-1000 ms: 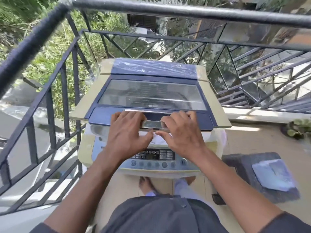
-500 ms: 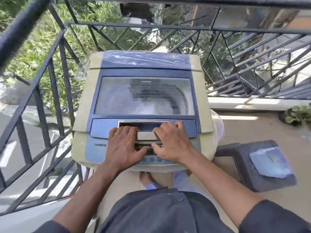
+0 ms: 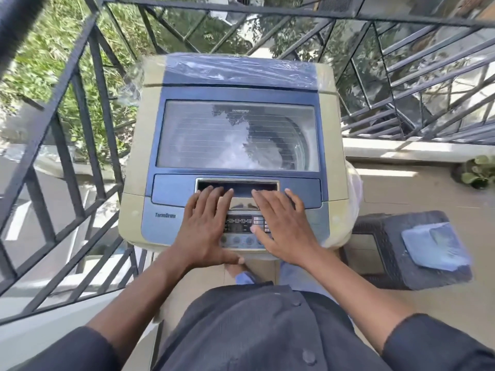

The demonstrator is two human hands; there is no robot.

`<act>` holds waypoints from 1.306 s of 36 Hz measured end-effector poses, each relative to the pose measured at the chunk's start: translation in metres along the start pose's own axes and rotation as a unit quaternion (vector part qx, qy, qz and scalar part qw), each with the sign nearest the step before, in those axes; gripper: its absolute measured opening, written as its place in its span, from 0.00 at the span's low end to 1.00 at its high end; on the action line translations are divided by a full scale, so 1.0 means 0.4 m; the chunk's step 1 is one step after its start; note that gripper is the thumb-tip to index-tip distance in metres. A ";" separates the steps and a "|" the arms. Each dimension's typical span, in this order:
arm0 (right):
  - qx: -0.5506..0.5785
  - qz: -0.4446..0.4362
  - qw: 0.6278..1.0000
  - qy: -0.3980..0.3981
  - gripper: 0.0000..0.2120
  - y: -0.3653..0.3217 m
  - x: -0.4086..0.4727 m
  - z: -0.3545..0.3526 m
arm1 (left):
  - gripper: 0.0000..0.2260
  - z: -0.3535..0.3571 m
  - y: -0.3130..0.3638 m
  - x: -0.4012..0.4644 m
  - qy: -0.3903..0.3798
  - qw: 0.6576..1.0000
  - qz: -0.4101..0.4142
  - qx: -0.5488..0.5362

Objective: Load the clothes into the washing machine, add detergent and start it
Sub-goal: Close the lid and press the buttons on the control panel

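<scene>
The beige and blue top-loading washing machine (image 3: 235, 145) fills the centre of the frame, its closed lid with the tinted glass window (image 3: 238, 135) lying flat and extending toward the upper part of the frame, away from the person. The left hand (image 3: 205, 226) and the right hand (image 3: 284, 223) rest palm-down, fingers straight and spread, side by side at the near edge of the lid; they are slightly apart and grip nothing. Between them lies the chrome recessed lid handle (image 3: 237, 187), whose long axis runs left to right across the frame, with both sets of fingertips at its lower lip. Both hands are about equally near to it. Just below the palms, partly covered by them, sits the grey control panel with its display and round buttons (image 3: 239, 228), toward lower centre. The relation that governs the next move: the buttons lie under and between the hands, nearer the person than the handle, so a short draw-back of either hand should reach them (the right thumb already lies at the panel's edge). Whether clothes are inside cannot be told through the reflective glass.
</scene>
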State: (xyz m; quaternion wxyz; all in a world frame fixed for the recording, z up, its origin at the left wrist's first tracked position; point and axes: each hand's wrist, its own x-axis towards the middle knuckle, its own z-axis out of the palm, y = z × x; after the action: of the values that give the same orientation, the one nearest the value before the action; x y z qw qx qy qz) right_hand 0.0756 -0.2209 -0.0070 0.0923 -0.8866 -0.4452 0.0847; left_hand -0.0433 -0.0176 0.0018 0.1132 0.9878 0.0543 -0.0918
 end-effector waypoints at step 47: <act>-0.032 0.142 0.989 0.013 0.45 0.020 -0.334 0.049 | 0.31 -0.058 0.147 -0.029 0.132 0.813 -0.082 -0.561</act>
State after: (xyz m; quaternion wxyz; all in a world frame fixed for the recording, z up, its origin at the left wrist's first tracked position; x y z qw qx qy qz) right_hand -0.0015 -0.3314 -0.0188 0.0567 -0.9443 -0.3163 0.0714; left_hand -0.0433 -0.0700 0.0388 0.6314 0.7474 0.1918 0.0772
